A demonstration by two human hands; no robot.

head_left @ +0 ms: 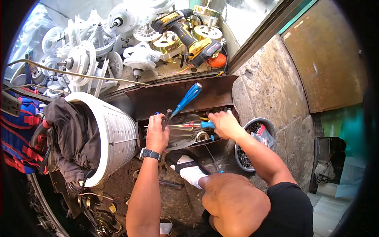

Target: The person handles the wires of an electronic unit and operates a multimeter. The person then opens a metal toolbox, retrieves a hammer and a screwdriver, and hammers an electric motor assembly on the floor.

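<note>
My left hand (157, 136), with a watch on its wrist, is closed at the left end of an open metal toolbox (185, 91). Out of its grip a blue-handled screwdriver (189, 97) slants up to the right, handle uppermost. Another dark tool end shows by those fingers. My right hand (226, 125) reaches into the box's right side with fingers curled down; what they grip is hidden. Beside them lies a blue handle (207, 125). A roll of tape (202, 136) and several mixed tools lie in the box.
A white basket (118, 134) with dark cloth stands left. At right is a bucket (271, 123) of small metal parts. Behind, a ledge carries white plastic gear assemblies (81, 63), motors and a yellow cordless drill (185, 37). My sandaled foot (189, 168) is close to the box.
</note>
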